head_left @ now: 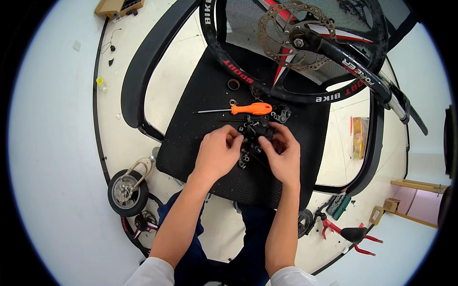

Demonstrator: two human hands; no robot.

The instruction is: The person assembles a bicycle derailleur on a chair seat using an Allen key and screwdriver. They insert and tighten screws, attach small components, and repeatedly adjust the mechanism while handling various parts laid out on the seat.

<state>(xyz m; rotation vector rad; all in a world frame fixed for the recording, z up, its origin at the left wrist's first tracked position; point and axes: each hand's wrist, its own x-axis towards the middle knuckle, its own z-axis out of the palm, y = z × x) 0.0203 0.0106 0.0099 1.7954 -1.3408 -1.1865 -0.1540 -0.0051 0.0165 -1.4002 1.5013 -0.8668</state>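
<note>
1. Nearest: your dark blue trousers, below the front edge of the black seat; your forearms extend over it, bare below white sleeves.
2. Left hand: over the middle of the seat, thumb and fingertips drawn together beside the small parts. Cannot tell whether this grip has anything in it.
3. Right hand: grip closed on the black part, thumb on the near side, fingers on the far side.
4. Black part lies between your hands, at mid-seat; small parts are clustered just nearer to you.
5. Just beyond: orange-handled screwdriver, lying crosswise, shaft to your left. Metal piece near its handle end; nut just past the shaft; ring farther back.
6. Back of seat: large wheel with a brake disc; black fork at its right.
7. Floor, left: small wheel. Right: red frame, green case and, farther off, a yellowish packet.
8. Farthest, upper left: open cardboard box.
</note>
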